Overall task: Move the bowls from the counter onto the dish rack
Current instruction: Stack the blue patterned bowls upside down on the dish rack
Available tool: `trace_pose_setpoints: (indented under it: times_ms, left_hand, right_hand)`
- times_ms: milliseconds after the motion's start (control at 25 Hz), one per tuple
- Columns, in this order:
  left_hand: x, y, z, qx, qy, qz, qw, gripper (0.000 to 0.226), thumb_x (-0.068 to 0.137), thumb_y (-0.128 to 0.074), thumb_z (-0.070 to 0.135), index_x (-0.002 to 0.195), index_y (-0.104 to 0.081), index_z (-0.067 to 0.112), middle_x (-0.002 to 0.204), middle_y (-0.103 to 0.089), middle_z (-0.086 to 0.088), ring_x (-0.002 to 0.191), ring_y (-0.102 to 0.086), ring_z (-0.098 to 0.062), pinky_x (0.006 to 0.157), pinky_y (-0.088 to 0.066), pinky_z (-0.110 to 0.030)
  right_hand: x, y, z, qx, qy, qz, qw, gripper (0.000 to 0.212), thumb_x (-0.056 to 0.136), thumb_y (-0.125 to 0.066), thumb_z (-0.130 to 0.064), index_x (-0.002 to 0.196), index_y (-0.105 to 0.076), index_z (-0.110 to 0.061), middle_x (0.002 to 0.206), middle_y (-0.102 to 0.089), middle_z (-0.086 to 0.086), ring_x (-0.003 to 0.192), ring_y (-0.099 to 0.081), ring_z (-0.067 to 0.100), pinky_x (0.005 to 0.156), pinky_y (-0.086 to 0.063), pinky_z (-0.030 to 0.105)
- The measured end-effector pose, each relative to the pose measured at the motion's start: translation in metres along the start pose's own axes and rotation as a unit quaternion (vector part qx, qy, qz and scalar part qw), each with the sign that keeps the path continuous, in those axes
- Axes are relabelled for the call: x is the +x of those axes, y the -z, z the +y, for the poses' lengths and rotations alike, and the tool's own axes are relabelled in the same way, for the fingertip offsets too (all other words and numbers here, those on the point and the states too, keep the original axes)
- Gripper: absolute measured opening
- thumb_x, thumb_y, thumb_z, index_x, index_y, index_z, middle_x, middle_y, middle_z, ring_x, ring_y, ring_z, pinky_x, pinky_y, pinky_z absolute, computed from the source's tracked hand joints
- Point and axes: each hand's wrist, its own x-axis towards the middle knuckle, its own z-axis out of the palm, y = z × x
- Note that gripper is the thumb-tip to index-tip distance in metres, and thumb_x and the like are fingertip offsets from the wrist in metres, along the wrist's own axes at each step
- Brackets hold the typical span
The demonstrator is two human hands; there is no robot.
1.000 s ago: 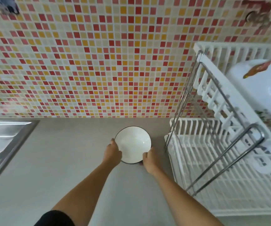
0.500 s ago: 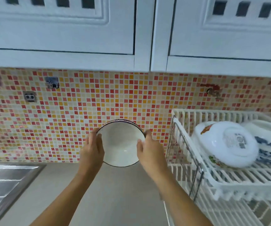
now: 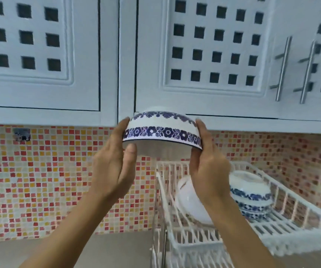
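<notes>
I hold the blue-patterned bowl (image 3: 162, 130) upside down in the air between both palms, my left hand (image 3: 115, 167) pressed to its left side and my right hand (image 3: 208, 163) to its right, fingers spread. It hangs above the white dish rack (image 3: 283, 225), where an overturned white bowl (image 3: 190, 202) and stacked blue-patterned bowls (image 3: 250, 196) sit.

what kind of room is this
Most likely a home kitchen: a white dish rack with bowls drying on it stands on a counter, with a mosaic tile backsplash behind and white wall cabinets overhead.
</notes>
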Motion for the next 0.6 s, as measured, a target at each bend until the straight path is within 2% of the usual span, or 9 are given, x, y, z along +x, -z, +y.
trace_pose_setpoints:
  times_ms: [80, 120, 200, 240, 320, 360, 440, 520, 600]
  left_hand:
    - [0.003, -0.022, 0.031, -0.063, -0.002, -0.064, 0.996, 0.068, 0.087, -0.018, 0.059, 0.144, -0.034, 0.024, 0.115, -0.06, 0.015, 0.084, -0.056, 0.018, 0.072, -0.036, -0.002]
    - [0.005, -0.035, 0.048, -0.09, 0.004, -0.098, 0.991, 0.079, 0.083, -0.014, 0.071, 0.145, -0.031, 0.026, 0.126, -0.054, 0.02, 0.092, -0.051, 0.025, 0.077, -0.035, -0.001]
    - [0.008, -0.062, 0.077, -0.104, 0.018, -0.176, 0.979, 0.098, 0.07, -0.01, 0.086, 0.147, -0.025, 0.029, 0.125, -0.056, 0.018, 0.086, -0.054, 0.024, 0.078, -0.038, -0.004]
    - [0.01, -0.076, 0.089, -0.098, 0.021, -0.209, 0.973, 0.101, 0.066, -0.013, 0.089, 0.147, -0.023, 0.03, 0.121, -0.059, 0.015, 0.082, -0.056, 0.021, 0.081, -0.042, -0.01]
    - [0.013, -0.101, 0.104, -0.086, 0.023, -0.262, 0.961, 0.102, 0.062, -0.026, 0.09, 0.146, -0.019, 0.032, 0.123, -0.059, 0.009, 0.09, -0.058, 0.012, 0.089, -0.046, -0.022]
    - [0.013, -0.115, 0.11, -0.094, 0.027, -0.288, 0.953, 0.102, 0.062, -0.033, 0.089, 0.146, -0.019, 0.033, 0.127, -0.057, 0.008, 0.098, -0.061, 0.004, 0.09, -0.048, -0.023]
    - [0.011, -0.143, 0.119, -0.143, 0.046, -0.344, 0.927, 0.095, 0.061, -0.047, 0.084, 0.142, -0.02, 0.042, 0.136, -0.052, 0.009, 0.111, -0.062, -0.006, 0.094, -0.051, -0.025]
    - [0.007, -0.166, 0.124, -0.208, 0.075, -0.399, 0.89, 0.085, 0.062, -0.06, 0.075, 0.136, -0.021, 0.057, 0.139, -0.05, 0.011, 0.117, -0.06, -0.008, 0.095, -0.053, -0.03]
    - [0.003, -0.185, 0.126, -0.234, 0.101, -0.424, 0.869, 0.081, 0.061, -0.065, 0.071, 0.13, -0.023, 0.065, 0.137, -0.048, 0.018, 0.119, -0.058, -0.008, 0.094, -0.054, -0.03]
  right_hand:
    - [0.004, 0.026, 0.044, 0.003, 0.019, 0.022, 1.0, 0.047, 0.093, -0.048, -0.01, 0.138, -0.037, -0.004, 0.081, -0.07, 0.019, 0.041, -0.033, 0.007, 0.045, -0.031, 0.004]
    - [0.006, 0.04, 0.067, -0.005, 0.033, 0.031, 0.999, 0.049, 0.092, -0.049, -0.006, 0.138, -0.033, -0.004, 0.086, -0.07, 0.019, 0.04, -0.037, 0.009, 0.045, -0.033, 0.004]
    - [0.009, 0.067, 0.11, -0.034, 0.055, 0.027, 0.998, 0.068, 0.081, -0.059, 0.014, 0.138, -0.029, -0.006, 0.104, -0.068, 0.023, 0.04, -0.049, 0.016, 0.043, -0.042, 0.012]
    - [0.009, 0.079, 0.131, -0.049, 0.064, 0.023, 0.996, 0.076, 0.074, -0.061, 0.021, 0.137, -0.029, -0.006, 0.113, -0.066, 0.024, 0.041, -0.053, 0.019, 0.042, -0.046, 0.018]
    - [0.008, 0.095, 0.166, -0.055, 0.079, 0.011, 0.995, 0.084, 0.068, -0.063, 0.027, 0.136, -0.03, -0.007, 0.12, -0.062, 0.026, 0.041, -0.056, 0.021, 0.041, -0.051, 0.024]
    - [0.005, 0.103, 0.186, -0.06, 0.087, 0.006, 0.994, 0.085, 0.067, -0.065, 0.027, 0.136, -0.03, -0.007, 0.12, -0.061, 0.027, 0.041, -0.058, 0.023, 0.04, -0.054, 0.029]
    - [-0.003, 0.114, 0.22, -0.066, 0.107, 0.004, 0.992, 0.083, 0.066, -0.073, 0.02, 0.134, -0.032, -0.004, 0.119, -0.062, 0.028, 0.052, -0.067, 0.031, 0.049, -0.06, 0.037]
    - [-0.01, 0.12, 0.247, -0.063, 0.118, -0.022, 0.991, 0.079, 0.067, -0.076, 0.013, 0.133, -0.035, -0.002, 0.114, -0.064, 0.028, 0.059, -0.07, 0.033, 0.055, -0.06, 0.034]
    - [-0.015, 0.123, 0.27, -0.069, 0.128, -0.06, 0.988, 0.072, 0.074, -0.07, 0.008, 0.134, -0.034, -0.006, 0.114, -0.065, 0.025, 0.05, -0.065, 0.024, 0.049, -0.056, 0.023]
